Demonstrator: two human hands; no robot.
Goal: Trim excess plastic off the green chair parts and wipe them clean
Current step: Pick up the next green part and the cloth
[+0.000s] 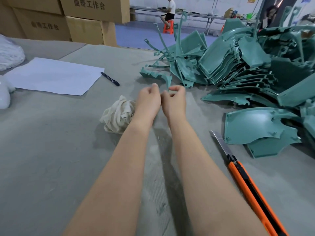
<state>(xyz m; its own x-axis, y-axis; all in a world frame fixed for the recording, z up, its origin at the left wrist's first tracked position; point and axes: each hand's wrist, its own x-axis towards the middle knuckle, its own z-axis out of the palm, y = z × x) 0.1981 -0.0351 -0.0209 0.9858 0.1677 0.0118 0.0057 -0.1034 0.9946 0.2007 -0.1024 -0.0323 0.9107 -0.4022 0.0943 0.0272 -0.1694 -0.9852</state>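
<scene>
My left hand (148,101) and my right hand (175,101) are stretched out over the grey table (51,150), knuckles touching, fingers curled. The right hand's thumb and forefinger pinch the thin lower tip of a small green chair part (155,74) lying just beyond them. The left hand's fingers are curled with the thumb up, and nothing shows in it. A crumpled cream cloth (119,114) lies just left of my left wrist. An orange utility knife (247,181) with its blade out lies on the table to my right. A big pile of green chair parts (238,65) fills the right side.
A curved green shell (255,125) lies close to the knife's blade. A white sheet of paper (54,75) and a black marker (110,78) lie at the left. Cardboard boxes (85,28) stand behind the table. A white bag (10,53) sits far left. Two people are at benches in the background.
</scene>
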